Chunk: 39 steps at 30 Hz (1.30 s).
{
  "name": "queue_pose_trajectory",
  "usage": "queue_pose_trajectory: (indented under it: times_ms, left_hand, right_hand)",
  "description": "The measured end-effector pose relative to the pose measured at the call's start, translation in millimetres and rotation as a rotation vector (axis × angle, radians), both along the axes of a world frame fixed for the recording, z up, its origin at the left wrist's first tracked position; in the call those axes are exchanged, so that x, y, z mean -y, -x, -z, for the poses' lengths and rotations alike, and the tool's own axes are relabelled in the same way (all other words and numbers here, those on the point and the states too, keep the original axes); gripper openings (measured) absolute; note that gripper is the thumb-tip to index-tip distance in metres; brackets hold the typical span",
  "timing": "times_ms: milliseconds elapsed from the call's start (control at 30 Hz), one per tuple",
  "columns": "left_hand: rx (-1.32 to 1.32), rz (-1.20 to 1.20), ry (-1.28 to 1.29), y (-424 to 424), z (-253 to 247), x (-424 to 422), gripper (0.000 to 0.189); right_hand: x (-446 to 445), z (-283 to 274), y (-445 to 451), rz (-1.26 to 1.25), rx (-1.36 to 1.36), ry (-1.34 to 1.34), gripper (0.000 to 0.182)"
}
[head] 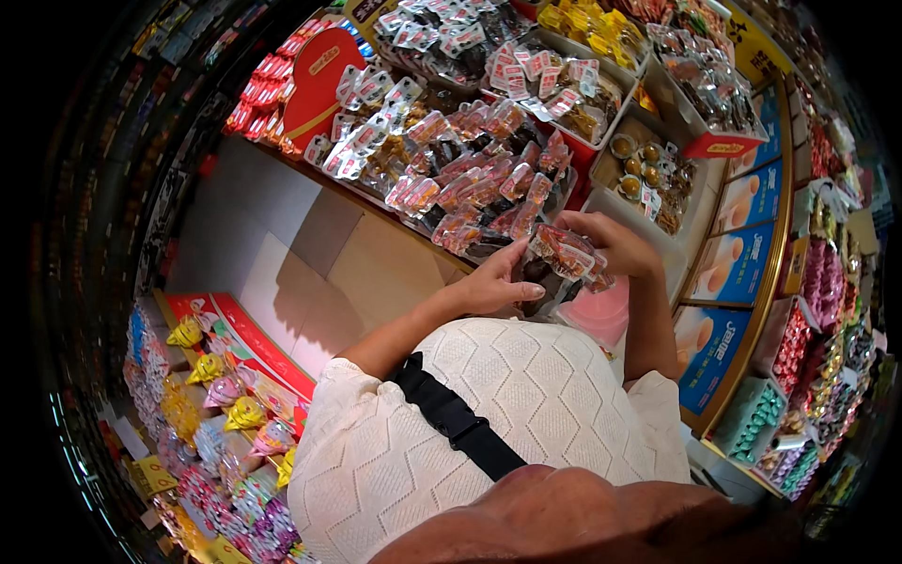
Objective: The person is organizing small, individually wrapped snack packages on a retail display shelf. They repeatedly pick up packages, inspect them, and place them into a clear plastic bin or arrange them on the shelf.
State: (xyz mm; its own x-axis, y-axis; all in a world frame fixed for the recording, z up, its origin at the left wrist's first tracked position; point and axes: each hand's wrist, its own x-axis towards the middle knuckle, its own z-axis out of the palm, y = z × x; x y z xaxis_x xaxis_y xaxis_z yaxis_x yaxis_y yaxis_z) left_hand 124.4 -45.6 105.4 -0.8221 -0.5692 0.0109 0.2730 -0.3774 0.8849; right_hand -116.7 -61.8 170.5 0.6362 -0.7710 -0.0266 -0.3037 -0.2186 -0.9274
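In front of my chest I hold a few clear plastic snack packets [564, 252] with red and white printed headers and dark contents. My left hand [493, 282] grips them from the left, its thumb lying across the front. From the far right side, my right hand [614, 243] has its fingers curled around their upper edge. How many packets are in my hands cannot be made out. Just beyond lies a pile of similar red-labelled packets [486, 180] in a display bin. A round pink plastic object [599, 310] shows below my right hand, partly hidden by the packets.
White bins hold brown eggs in packets [632, 187] and yellow packets [592, 28]. A red heart-shaped sign [324, 88] stands at the bins' left end. A counter with blue posters [719, 345] runs along the right. Wrapped sweets [246, 412] fill a left-hand display beside the tiled floor [366, 254].
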Motion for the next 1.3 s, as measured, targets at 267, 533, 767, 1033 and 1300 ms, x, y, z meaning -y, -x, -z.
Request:
queue_pose_trajectory:
  times_ms: [267, 533, 767, 1033, 1300]
  left_hand:
    - [-0.127, -0.041, -0.053, -16, 16, 2, 0.072]
    - [-0.143, -0.397, -0.196, -38, 24, -2, 0.056]
    - [0.025, -0.543, -0.052, -39, 24, -4, 0.053]
    - [0.257, -0.493, 0.271, -52, 30, -6, 0.071]
    - [-0.065, -0.595, -0.115, -57, 20, -13, 0.092]
  right_hand:
    - [19, 42, -31, 0.097, 0.506, -0.539, 0.033]
    - [-10, 76, -41, 0.378, 0.669, -0.52, 0.063]
    - [-47, 53, -98, 0.492, 0.251, -0.256, 0.088]
    - [-49, 59, -111, 0.522, 0.324, -0.219, 0.077]
    - [-49, 65, -128, 0.481, 0.295, -0.296, 0.065]
